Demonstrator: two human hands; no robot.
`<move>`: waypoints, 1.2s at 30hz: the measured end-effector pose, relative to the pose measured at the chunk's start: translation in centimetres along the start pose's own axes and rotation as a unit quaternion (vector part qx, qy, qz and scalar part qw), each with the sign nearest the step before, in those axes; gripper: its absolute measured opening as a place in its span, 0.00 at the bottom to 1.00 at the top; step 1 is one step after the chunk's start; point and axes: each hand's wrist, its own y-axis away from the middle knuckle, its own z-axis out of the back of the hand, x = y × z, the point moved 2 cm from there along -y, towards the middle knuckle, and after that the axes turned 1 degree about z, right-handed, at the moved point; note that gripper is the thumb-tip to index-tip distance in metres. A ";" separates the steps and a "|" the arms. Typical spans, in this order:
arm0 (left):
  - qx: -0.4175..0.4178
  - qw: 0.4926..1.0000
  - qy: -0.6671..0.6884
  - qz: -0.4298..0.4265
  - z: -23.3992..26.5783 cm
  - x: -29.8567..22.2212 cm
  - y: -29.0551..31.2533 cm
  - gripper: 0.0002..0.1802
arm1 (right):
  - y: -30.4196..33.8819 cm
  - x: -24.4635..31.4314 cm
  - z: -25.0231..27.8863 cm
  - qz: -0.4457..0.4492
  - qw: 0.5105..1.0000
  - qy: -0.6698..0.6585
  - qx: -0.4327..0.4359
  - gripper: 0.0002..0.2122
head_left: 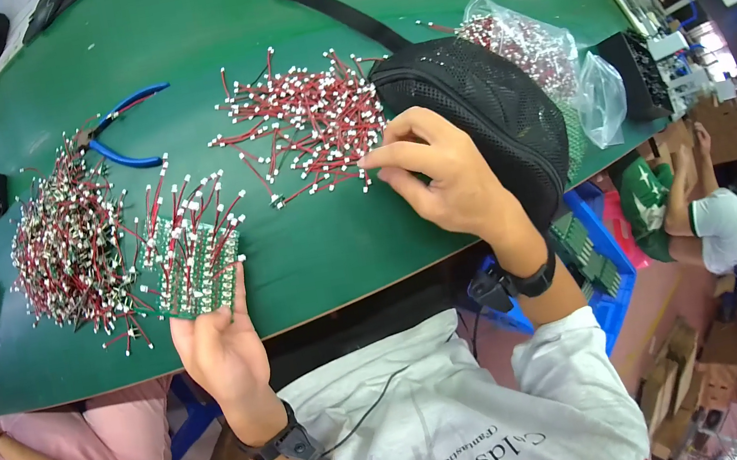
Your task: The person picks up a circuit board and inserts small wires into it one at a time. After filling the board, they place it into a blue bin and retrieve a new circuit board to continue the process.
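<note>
Near the table's front edge, the left hand clamps a red-wired green board. The right hand, finger grip unclear, meets loose wires beside a black bag.

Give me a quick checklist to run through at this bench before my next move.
1. Left hand holding the green board panel: ok.
2. Right hand at the pile of red-wired connectors: ok, fingertips at its near right edge.
3. Connector gripped in the right fingertips: cannot tell, too small.
4. Blue-handled pliers clear of both hands: ok, lying beyond the panel.
5. Black mesh bag well away from the right arm: not ok, it lies right beside it.
</note>
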 end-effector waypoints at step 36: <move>0.030 0.978 -0.198 -0.052 -3.1 3.5 0.2 0.21 | -1.6 6.4 -8.2 -0.021 0.982 -0.177 -0.063 0.05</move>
